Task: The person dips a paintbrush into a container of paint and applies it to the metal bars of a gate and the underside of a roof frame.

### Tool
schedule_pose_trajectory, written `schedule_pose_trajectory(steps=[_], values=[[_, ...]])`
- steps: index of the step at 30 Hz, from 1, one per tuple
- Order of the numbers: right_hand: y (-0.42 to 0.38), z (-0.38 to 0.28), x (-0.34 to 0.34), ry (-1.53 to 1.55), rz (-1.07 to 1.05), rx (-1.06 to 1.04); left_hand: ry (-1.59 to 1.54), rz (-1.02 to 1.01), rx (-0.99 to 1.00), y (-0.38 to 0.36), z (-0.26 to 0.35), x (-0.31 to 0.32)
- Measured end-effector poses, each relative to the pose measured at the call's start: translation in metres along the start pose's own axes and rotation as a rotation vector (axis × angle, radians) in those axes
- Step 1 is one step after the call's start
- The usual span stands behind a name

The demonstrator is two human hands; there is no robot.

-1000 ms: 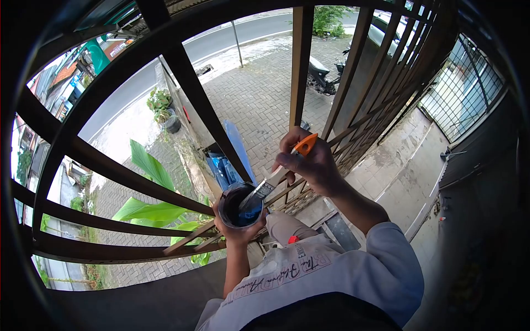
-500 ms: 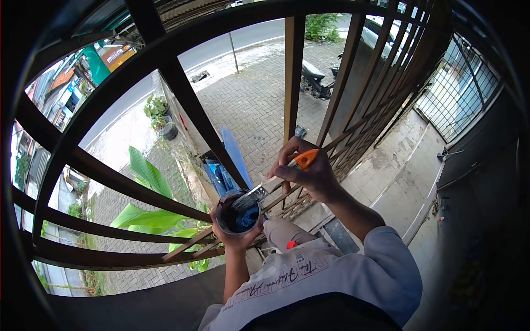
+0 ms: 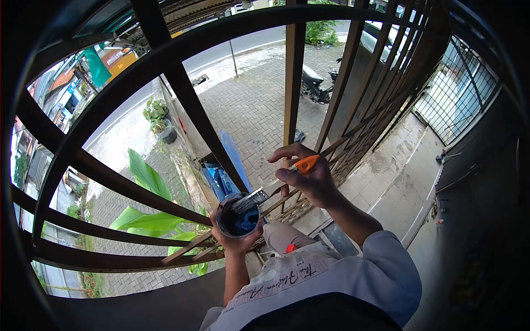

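My left hand (image 3: 236,243) is wrapped round a round can (image 3: 238,216) with dark paint inside, held upright in front of the metal bars. In my right hand (image 3: 309,179) is a paintbrush (image 3: 306,164) with an orange-tipped handle. Its metal ferrule and bristles slant down to the left, with the bristle end inside the can's mouth near the rim. The thumb and fingers grip the handle, while the index finger reaches out to the left. Dark paint marks show on the fingertips.
Brown metal bars (image 3: 292,83) and a curved rail surround the hands. Beyond them are green leaves (image 3: 146,174), blue bags (image 3: 221,181), a paved yard (image 3: 248,105) and a parked motorcycle (image 3: 314,85). A mesh gate (image 3: 461,83) stands at the right.
My right hand's index finger has lifted and stretched further left, and the brush has tilted slightly. The can remains in my left hand, nearly in the same place.
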State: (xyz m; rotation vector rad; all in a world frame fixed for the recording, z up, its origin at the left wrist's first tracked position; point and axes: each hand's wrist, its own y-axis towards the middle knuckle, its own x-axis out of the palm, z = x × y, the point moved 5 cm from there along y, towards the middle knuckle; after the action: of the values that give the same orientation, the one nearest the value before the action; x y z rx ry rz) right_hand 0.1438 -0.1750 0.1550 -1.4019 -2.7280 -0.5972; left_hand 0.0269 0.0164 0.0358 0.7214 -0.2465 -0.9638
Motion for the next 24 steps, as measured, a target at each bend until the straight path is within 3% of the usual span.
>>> schedule_pose_trajectory(steps=[3,6,11,18,22,24], values=[[0.000,0.007,-0.002,0.120,-0.028,0.078,-0.022,-0.009,-0.021,-0.001,-0.001,0.001],[-0.001,0.003,-0.002,-0.017,-0.007,-0.049,0.006,0.019,-0.004,0.002,0.003,0.002],[-0.001,0.017,-0.007,0.210,-0.016,0.059,0.034,0.003,-0.013,-0.003,-0.006,-0.002],[-0.001,0.028,-0.008,0.128,-0.023,0.011,-0.023,0.010,-0.039,-0.002,-0.011,-0.001],[-0.002,0.026,-0.021,0.392,0.041,0.071,-0.063,0.035,-0.049,-0.001,-0.016,0.000],[-0.003,0.011,-0.039,0.414,0.052,-0.037,-0.074,0.008,-0.076,-0.004,-0.022,-0.002]])
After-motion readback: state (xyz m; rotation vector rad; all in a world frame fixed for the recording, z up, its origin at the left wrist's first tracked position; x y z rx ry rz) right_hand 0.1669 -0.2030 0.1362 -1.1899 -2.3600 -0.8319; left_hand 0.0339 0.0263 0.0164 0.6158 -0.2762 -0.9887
